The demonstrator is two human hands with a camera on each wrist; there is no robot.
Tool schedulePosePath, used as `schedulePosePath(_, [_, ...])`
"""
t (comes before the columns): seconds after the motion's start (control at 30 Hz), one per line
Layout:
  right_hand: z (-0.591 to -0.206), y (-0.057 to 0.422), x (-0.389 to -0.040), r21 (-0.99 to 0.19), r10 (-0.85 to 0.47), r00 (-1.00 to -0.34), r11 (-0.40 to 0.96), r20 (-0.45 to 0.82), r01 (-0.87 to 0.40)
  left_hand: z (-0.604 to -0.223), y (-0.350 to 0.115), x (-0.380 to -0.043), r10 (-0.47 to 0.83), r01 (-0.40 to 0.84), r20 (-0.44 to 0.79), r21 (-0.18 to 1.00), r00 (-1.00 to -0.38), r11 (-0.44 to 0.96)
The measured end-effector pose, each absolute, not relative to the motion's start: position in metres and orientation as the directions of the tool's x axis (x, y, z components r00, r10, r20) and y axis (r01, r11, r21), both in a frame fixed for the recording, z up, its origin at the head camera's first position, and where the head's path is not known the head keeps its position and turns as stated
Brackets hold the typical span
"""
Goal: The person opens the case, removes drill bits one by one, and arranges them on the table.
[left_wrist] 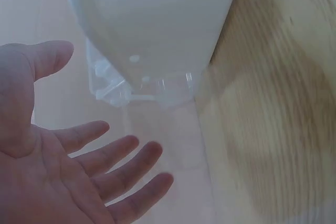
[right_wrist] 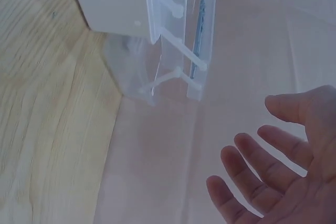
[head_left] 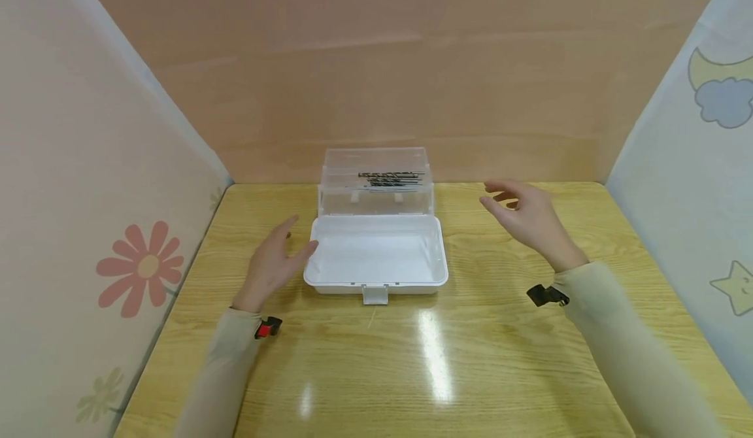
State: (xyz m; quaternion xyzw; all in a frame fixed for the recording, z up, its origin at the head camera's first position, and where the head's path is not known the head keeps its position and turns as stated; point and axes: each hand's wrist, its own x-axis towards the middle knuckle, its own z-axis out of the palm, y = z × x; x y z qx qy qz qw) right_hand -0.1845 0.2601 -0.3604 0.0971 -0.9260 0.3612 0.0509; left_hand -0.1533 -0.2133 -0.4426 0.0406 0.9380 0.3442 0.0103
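Observation:
A white plastic toolbox (head_left: 341,289) stands unfolded at the back middle of the table, its front latch (head_left: 374,295) hanging down. Behind its deep base rises a clear folding lid with trays (head_left: 376,157), where several dark drill bits (head_left: 393,179) lie. My left hand (head_left: 272,265) is just left of the base, fingers spread and holding nothing; the left wrist view shows it apart from the box wall (left_wrist: 157,24). Off to the right, my right hand (head_left: 526,219) hovers with loosely bent fingers and nothing in them. From the right wrist, the hinge arms (right_wrist: 181,48) show at the box's end.
The shiny wooden table (head_left: 353,372) runs up to a plain brownish back panel (head_left: 376,85). Pale side panels with a flower print (head_left: 147,267) and a star print (head_left: 735,287) stand at left and right. Each wrist carries a dark strap (head_left: 547,295).

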Motion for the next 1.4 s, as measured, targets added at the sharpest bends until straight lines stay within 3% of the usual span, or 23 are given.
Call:
schedulePosePath(0.2, [-0.365, 0.241, -0.198, -0.677, -0.163, -0.974, 0.700, 0.158, -0.227, -0.446, -0.206, -0.156, 0.085, 0.031, -0.044, 0.690, -0.995, 0.723])
schedulePosePath(0.67, [-0.355, 0.201, -0.232, -0.696, -0.246, -0.968, 0.686, 0.055, -0.214, -0.462, -0.197, -0.157, 0.119, 0.042, -0.077, 0.642, -0.990, 0.765])
schedulePosePath(1.4, [-0.361, 0.178, -0.273, -0.681, -0.258, -0.966, 0.711, -0.022, -0.175, -0.461, -0.190, -0.156, 0.104, 0.011, -0.089, 0.707, -0.991, 0.707])
